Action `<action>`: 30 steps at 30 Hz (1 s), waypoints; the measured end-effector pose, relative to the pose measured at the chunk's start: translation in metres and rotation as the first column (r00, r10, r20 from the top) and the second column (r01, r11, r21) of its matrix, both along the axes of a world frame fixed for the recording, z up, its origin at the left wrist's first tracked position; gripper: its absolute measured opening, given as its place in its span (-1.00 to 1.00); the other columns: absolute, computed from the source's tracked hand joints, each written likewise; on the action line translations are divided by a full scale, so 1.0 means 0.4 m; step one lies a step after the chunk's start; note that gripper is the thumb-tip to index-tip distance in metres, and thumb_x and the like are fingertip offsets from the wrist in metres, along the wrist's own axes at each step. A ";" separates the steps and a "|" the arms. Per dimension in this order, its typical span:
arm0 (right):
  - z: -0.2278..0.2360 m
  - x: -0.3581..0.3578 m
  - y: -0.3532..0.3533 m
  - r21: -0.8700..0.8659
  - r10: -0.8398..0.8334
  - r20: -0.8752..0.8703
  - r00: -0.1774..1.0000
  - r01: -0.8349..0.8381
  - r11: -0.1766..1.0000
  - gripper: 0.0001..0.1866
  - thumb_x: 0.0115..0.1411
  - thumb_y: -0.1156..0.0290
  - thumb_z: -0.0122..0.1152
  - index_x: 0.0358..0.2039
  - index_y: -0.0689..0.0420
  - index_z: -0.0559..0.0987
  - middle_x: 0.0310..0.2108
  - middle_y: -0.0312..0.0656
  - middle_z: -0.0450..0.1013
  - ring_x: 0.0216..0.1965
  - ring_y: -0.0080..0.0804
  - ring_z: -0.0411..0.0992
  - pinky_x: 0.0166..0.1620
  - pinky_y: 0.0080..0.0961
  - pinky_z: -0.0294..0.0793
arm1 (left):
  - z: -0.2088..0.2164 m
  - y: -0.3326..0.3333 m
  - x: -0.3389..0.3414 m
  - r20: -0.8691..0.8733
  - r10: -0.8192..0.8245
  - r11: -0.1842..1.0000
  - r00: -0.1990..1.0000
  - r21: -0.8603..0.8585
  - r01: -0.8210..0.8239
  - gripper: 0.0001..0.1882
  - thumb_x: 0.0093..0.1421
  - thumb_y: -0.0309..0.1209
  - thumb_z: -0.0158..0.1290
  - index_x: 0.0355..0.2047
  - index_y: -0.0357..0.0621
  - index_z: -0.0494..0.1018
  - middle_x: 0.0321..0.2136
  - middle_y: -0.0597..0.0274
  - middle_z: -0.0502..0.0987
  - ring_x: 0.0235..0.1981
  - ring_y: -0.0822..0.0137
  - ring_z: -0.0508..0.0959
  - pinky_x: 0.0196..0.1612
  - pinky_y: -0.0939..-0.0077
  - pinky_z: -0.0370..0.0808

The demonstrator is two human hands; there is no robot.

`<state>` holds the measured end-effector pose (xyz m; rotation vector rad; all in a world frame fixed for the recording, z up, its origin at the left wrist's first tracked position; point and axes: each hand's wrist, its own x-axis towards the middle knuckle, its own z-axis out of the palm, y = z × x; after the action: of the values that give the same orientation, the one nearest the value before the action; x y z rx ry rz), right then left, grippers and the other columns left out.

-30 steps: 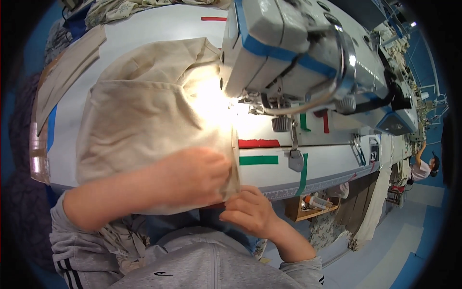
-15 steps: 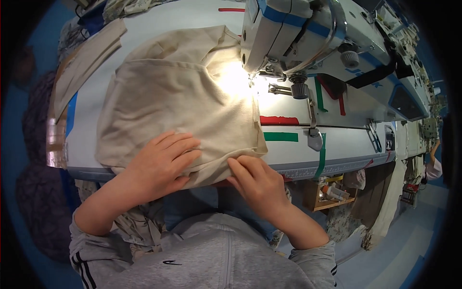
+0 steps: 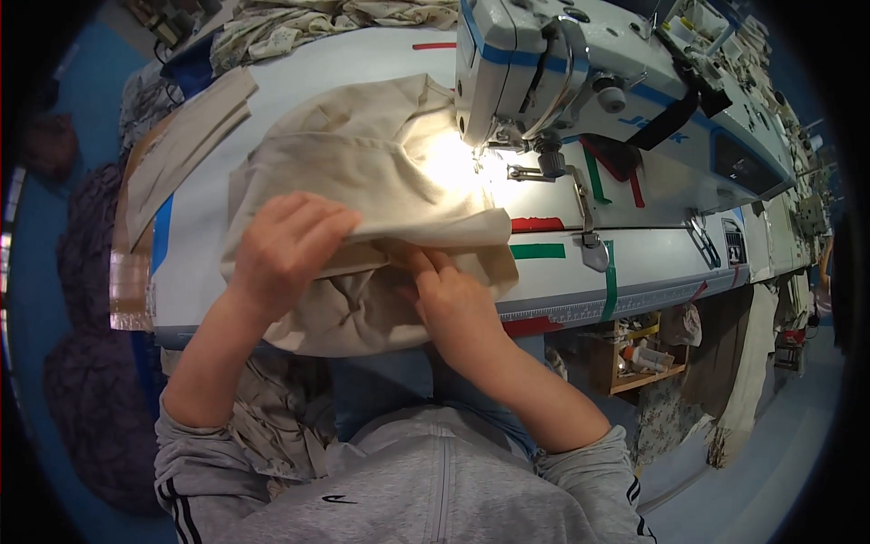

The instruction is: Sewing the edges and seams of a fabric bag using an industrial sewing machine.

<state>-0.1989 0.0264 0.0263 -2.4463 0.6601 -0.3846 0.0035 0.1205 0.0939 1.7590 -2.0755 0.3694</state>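
A beige piece of fabric (image 3: 353, 168), sewn in layers, lies on the white sewing table with its far right edge close under the lit needle area of the sewing machine (image 3: 517, 82). My left hand (image 3: 292, 245) is closed on the upper layer and lifts its near edge in a fold. Below that fold my right hand (image 3: 449, 299) reaches between the layers, its fingertips partly hidden by the cloth. Whether those fingers pinch the fabric I cannot tell. The near part of the cloth hangs slightly over the table's front edge.
Cut beige strips (image 3: 190, 150) lie at the table's left end. Small scissors or snips (image 3: 702, 240) rest on the right. Red and green tape marks the tabletop, and a ruler strip runs along the front. A wooden drawer (image 3: 639, 363) with bottles sits below.
My left hand has gone from lying flat on the fabric to lifting its layer upward. My right hand has moved left, from the near edge into the opening between layers.
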 end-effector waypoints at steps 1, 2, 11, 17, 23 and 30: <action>-0.008 0.008 0.000 -0.002 0.009 0.010 1.000 -0.009 1.000 -0.53 0.07 0.37 0.29 -0.01 0.25 0.48 -0.11 0.11 0.52 -0.24 0.00 0.55 -0.20 -0.28 0.55 | 0.001 0.003 -0.014 0.103 -0.035 0.995 0.994 -0.084 0.044 -0.66 0.04 -0.49 0.15 -0.12 -0.16 0.54 -0.28 0.22 0.60 -0.31 0.22 0.61 -0.17 0.37 0.54; -0.006 0.011 0.000 0.132 0.053 0.062 0.997 -0.061 0.989 -0.56 0.07 0.36 0.29 -0.04 0.25 0.51 -0.14 0.12 0.53 -0.26 0.04 0.55 -0.19 -0.24 0.54 | 0.008 0.009 -0.033 0.213 -0.063 0.981 0.975 -0.165 0.100 -0.64 0.06 -0.46 0.15 -0.08 -0.15 0.55 -0.27 0.23 0.61 -0.30 0.24 0.61 -0.12 0.38 0.55; -0.028 -0.120 0.033 0.353 0.321 0.313 0.894 -0.423 0.834 -0.84 0.06 0.48 0.24 -0.31 0.17 0.61 -0.40 -0.05 0.54 -0.33 -0.06 0.54 -0.28 -0.25 0.52 | 0.009 0.145 -0.199 -0.355 -0.043 0.893 0.934 0.405 0.195 -0.49 0.20 -0.17 0.12 0.06 -0.22 0.40 -0.05 0.10 0.53 -0.31 0.19 0.64 -0.36 0.36 0.59; 0.018 -0.205 0.105 0.134 0.462 0.441 0.770 -0.565 0.814 -0.87 0.05 0.46 0.28 -0.34 0.10 0.60 -0.23 -0.25 0.53 -0.40 -0.23 0.53 -0.36 -0.41 0.56 | 0.012 0.189 -0.151 0.098 0.236 0.661 0.967 0.713 -0.234 -0.35 0.14 0.19 0.07 -0.12 -0.21 0.51 -0.24 0.04 0.56 -0.31 0.14 0.64 -0.34 0.29 0.57; -0.063 -0.264 0.133 0.140 0.484 0.235 0.843 -0.523 0.841 -0.78 0.04 0.49 0.24 -0.24 0.11 0.59 -0.16 -0.26 0.52 -0.33 -0.28 0.55 -0.33 -0.39 0.59 | 0.020 0.214 -0.050 0.301 0.356 0.672 0.885 0.575 -0.466 -0.57 0.12 -0.01 0.14 -0.30 -0.16 0.56 -0.39 0.10 0.60 -0.40 0.13 0.64 -0.34 0.24 0.56; -0.071 -0.269 0.138 0.006 0.332 0.127 0.935 -0.335 0.942 -0.77 0.03 0.49 0.18 -0.24 0.09 0.58 -0.21 -0.27 0.49 -0.26 -0.30 0.53 -0.33 -0.39 0.58 | -0.032 -0.007 -0.283 -0.106 -0.041 0.998 0.994 -0.045 0.037 -0.52 0.00 -0.51 0.22 -0.01 -0.28 0.47 -0.27 0.11 0.50 -0.24 0.14 0.56 -0.25 0.28 0.52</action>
<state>-0.3066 0.0816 -0.0019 -2.4252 0.1878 -0.3831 -0.1095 0.1177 0.0809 1.6740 -2.0095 0.2995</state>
